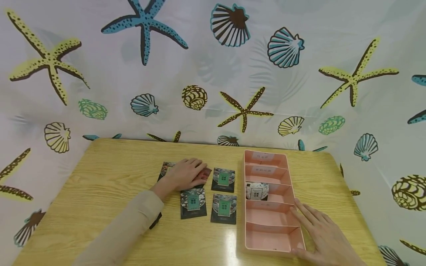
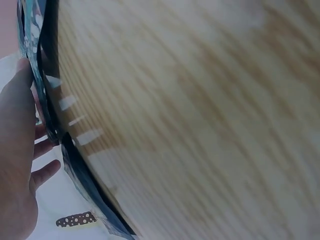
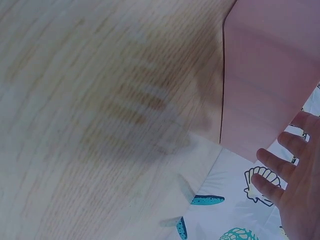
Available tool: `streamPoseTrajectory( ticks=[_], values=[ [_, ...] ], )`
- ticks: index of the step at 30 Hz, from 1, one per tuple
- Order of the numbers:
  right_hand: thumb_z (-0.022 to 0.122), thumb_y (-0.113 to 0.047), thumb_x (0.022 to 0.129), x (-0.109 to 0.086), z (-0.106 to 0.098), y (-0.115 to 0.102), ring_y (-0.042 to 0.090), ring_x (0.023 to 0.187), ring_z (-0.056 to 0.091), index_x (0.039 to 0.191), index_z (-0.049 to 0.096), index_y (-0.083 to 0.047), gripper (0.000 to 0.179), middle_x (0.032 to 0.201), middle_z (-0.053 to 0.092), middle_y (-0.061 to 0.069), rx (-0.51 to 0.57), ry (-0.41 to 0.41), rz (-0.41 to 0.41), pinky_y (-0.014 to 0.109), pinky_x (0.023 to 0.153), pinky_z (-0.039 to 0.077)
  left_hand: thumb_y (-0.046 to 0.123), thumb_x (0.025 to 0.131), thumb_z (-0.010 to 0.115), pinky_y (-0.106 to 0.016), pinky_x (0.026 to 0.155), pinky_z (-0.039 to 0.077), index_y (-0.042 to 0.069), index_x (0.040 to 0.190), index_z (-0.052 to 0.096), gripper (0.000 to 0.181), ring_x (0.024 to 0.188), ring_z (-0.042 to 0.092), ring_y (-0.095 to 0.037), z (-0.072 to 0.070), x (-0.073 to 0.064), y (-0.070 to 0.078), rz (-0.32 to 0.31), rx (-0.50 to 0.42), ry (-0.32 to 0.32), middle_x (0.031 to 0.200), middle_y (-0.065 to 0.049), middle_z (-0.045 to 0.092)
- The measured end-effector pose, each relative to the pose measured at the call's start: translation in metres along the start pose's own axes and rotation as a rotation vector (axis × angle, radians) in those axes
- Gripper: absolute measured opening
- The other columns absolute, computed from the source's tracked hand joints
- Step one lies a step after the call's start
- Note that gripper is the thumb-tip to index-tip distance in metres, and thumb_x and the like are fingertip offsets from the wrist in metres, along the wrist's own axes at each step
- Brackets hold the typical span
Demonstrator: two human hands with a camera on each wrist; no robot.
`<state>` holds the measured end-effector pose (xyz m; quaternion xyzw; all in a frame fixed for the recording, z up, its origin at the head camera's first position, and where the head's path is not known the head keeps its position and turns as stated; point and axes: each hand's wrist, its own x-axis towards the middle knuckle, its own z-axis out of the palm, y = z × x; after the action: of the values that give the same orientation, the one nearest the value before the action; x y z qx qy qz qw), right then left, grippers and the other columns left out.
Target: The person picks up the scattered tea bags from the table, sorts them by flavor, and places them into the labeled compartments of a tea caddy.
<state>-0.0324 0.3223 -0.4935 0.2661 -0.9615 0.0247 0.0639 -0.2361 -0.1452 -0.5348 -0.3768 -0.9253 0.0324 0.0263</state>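
My left hand (image 1: pixel 186 173) lies over a sachet with a red picture (image 1: pixel 205 173), its fingers reaching across it and the thumb near its lower edge. A sachet at upper left (image 1: pixel 166 168) is partly hidden by that hand. Just below is a dark sachet with a teal label (image 1: pixel 193 203). Two green-labelled sachets, an upper one (image 1: pixel 223 180) and a lower one (image 1: pixel 223 208), lie to the right. My right hand (image 1: pixel 321 231) rests with spread fingers along the right side of a pink divided box (image 1: pixel 245 221).
A sachet with a pale label (image 1: pixel 257 192) sits in the box's middle compartment. White labels (image 1: pixel 263 170) mark compartment walls. Below my left forearm, a dark sachet edge (image 1: pixel 155 221) shows. Behind the wooden table (image 1: pixel 116 166) hangs a cloth with starfish and shells (image 1: pixel 199 74).
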Motion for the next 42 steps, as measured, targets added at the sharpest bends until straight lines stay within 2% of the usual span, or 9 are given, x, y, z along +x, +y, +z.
streamPoseTrajectory(
  ticks=[5,14,18,25,30,34,42],
  values=[
    [0.07,-0.081,0.077,0.001,-0.001,0.0,0.03,0.142,0.053,0.164,0.04,-0.019,0.11,0.169,0.042,0.008,-0.002,-0.001,-0.004,0.054,0.106,0.05,0.06,0.106,0.051,-0.049,0.111,0.053,0.013,0.15,0.055,0.064,0.132,0.063,-0.031,0.001,-0.002,-0.001,0.004,0.007,0.023,0.144,-0.013,0.062],
    [0.067,-0.082,0.079,0.001,0.0,0.003,0.031,0.139,0.055,0.163,0.041,-0.018,0.11,0.168,0.044,0.009,-0.009,0.033,-0.032,0.054,0.104,0.051,0.063,0.105,0.053,-0.049,0.104,0.055,0.014,0.148,0.057,0.065,0.119,0.065,-0.03,0.0,-0.001,0.0,-0.014,0.033,0.037,0.131,-0.012,0.064],
    [0.068,-0.083,0.077,0.001,-0.001,0.002,0.031,0.14,0.054,0.163,0.041,-0.019,0.11,0.168,0.044,0.009,-0.006,0.024,-0.02,0.054,0.106,0.049,0.066,0.103,0.053,-0.049,0.101,0.055,0.014,0.148,0.057,0.069,0.113,0.063,-0.03,0.0,0.0,-0.002,-0.035,0.035,0.022,0.128,-0.013,0.063],
    [0.07,-0.082,0.076,0.001,-0.002,0.001,0.031,0.141,0.053,0.164,0.041,-0.02,0.111,0.168,0.044,0.008,0.003,0.012,-0.004,0.054,0.107,0.048,0.073,0.099,0.054,-0.052,0.104,0.052,0.012,0.146,0.058,0.077,0.115,0.059,-0.032,-0.003,0.002,-0.004,-0.082,0.014,-0.007,0.129,-0.016,0.059],
    [0.069,-0.082,0.077,0.001,-0.002,0.002,0.032,0.14,0.054,0.164,0.041,-0.02,0.111,0.168,0.044,0.008,-0.005,0.027,-0.018,0.055,0.105,0.05,0.074,0.097,0.057,-0.05,0.097,0.053,0.012,0.141,0.062,0.076,0.103,0.055,-0.029,-0.004,0.002,-0.007,-0.081,0.016,0.038,0.122,-0.015,0.058],
    [0.069,-0.083,0.077,0.001,-0.001,0.002,0.032,0.14,0.054,0.163,0.041,-0.019,0.111,0.168,0.045,0.007,-0.008,0.034,-0.025,0.054,0.105,0.049,0.071,0.096,0.061,-0.05,0.095,0.053,0.011,0.135,0.065,0.072,0.102,0.056,-0.029,-0.007,0.001,-0.009,-0.074,0.02,0.084,0.12,-0.014,0.059],
    [0.069,-0.083,0.077,0.001,0.001,0.004,0.032,0.14,0.054,0.163,0.042,-0.018,0.111,0.168,0.044,0.008,0.004,0.04,-0.035,0.054,0.104,0.05,0.065,0.097,0.065,-0.048,0.091,0.055,0.012,0.126,0.066,0.06,0.098,0.059,-0.028,-0.013,0.002,-0.009,-0.064,0.027,0.128,0.112,-0.011,0.063]
  ],
)
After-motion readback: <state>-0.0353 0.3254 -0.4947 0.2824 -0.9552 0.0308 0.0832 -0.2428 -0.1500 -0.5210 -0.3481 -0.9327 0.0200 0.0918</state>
